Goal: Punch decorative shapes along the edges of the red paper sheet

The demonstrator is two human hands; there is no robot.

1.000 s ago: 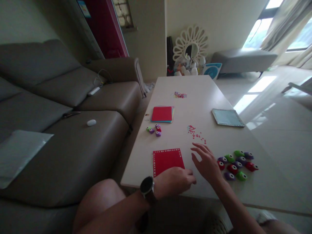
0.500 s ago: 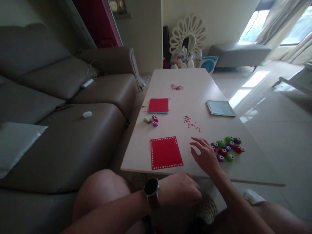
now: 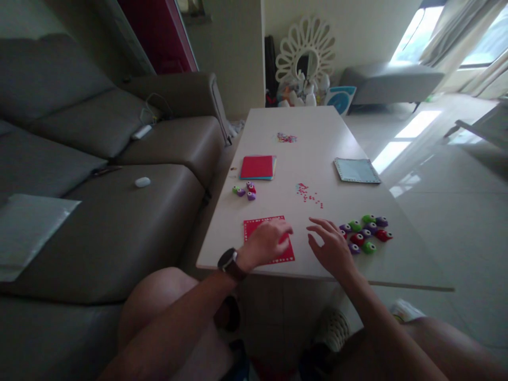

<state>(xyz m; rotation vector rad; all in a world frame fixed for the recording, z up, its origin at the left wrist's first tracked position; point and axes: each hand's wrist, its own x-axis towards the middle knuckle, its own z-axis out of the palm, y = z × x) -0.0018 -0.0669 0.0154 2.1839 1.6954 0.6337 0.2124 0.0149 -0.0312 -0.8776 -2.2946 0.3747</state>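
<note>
My left hand (image 3: 266, 241), with a watch (image 3: 230, 263) on its wrist, hovers over a red square card (image 3: 284, 255) edged with small pale shapes. Its fingers are loosely bent and a little apart, and I see nothing in them. Part of the card is hidden beneath it. To the right, my right hand (image 3: 331, 246) is above the table, thumb and fingers spread, holding nothing. Just beyond it sits a cluster of green, purple and red eye-like pieces (image 3: 365, 233). Small red bits (image 3: 309, 194) lie scattered on the table ahead of both hands.
On the white table (image 3: 305, 159), a stack of coloured cards (image 3: 257, 166) lies at the left, with a few eye-like pieces (image 3: 245, 190) near it. A pale bordered card (image 3: 357, 170) is at the right, and colourful bits (image 3: 286, 137) lie farther back. A sofa (image 3: 170, 196) stands left.
My left hand has risen from below the table edge to above the red card, and its fist has loosened. My right hand stays nearly in place. The view has shifted slightly.
</note>
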